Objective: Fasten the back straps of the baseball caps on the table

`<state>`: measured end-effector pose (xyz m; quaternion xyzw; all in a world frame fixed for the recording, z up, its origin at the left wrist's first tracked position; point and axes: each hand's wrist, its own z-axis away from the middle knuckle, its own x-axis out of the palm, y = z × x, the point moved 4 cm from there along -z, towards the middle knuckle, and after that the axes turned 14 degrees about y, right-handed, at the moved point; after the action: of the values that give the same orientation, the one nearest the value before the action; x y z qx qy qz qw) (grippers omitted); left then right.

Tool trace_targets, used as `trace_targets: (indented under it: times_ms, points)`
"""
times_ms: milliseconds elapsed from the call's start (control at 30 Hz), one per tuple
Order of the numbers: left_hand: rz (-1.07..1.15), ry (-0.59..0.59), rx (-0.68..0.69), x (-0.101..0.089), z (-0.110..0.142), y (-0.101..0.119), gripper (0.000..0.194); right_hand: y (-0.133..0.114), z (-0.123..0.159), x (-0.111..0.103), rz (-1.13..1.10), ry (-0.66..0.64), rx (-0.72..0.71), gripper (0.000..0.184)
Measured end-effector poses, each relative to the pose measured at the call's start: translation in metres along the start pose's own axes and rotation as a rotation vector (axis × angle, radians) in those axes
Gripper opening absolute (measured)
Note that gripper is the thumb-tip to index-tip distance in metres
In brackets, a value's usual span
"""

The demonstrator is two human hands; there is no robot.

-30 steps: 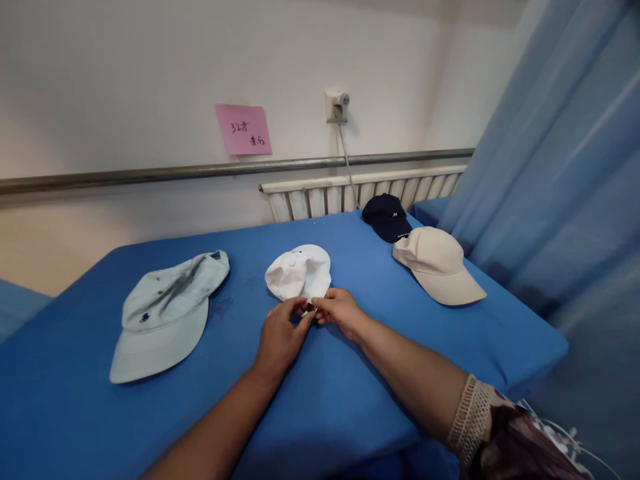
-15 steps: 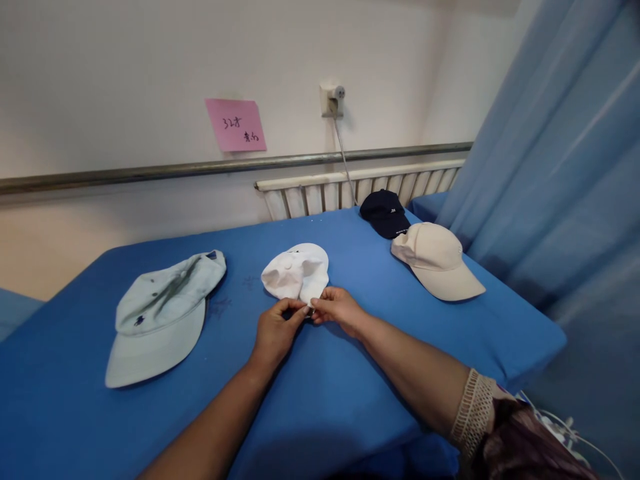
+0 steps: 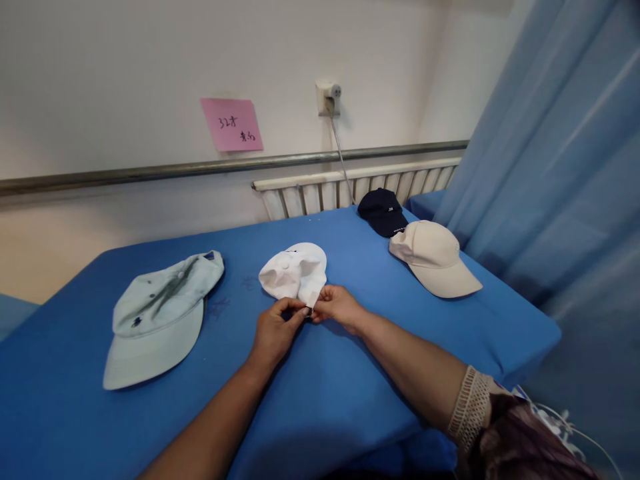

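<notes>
A white cap [image 3: 294, 272] lies crumpled in the middle of the blue table [image 3: 320, 393], its brim pointing away from me. My left hand [image 3: 275, 329] and my right hand [image 3: 338, 307] meet at the cap's near edge. Both pinch the back strap there, fingertips almost touching; a small dark buckle shows between them. A pale green cap [image 3: 159, 312] lies flat to the left, apart from my hands.
A beige cap [image 3: 434, 258] and a dark navy cap [image 3: 383, 210] sit at the table's far right. Blue curtain [image 3: 555, 167] hangs on the right. Behind are a radiator [image 3: 350, 192], a rail, a wall socket with cable and a pink note [image 3: 232, 125].
Both hands stay pinched on the white cap's strap, with only slight finger movement. The view has drifted a little, shifting everything slightly left and up.
</notes>
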<state>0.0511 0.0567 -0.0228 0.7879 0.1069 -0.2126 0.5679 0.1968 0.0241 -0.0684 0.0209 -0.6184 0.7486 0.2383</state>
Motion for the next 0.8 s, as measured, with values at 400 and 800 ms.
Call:
trace_targets:
  times_ms: [400,800]
  points:
    - [0.042,-0.006,-0.052,-0.0008,0.0000,-0.0027,0.026,-0.0006,-0.0040,-0.0029,-0.040,-0.015,0.021,0.043]
    - [-0.057,-0.074,-0.069,0.0048,-0.0024,-0.0017,0.024,-0.0007,-0.0076,-0.0020,0.123,0.062,-0.063,0.033]
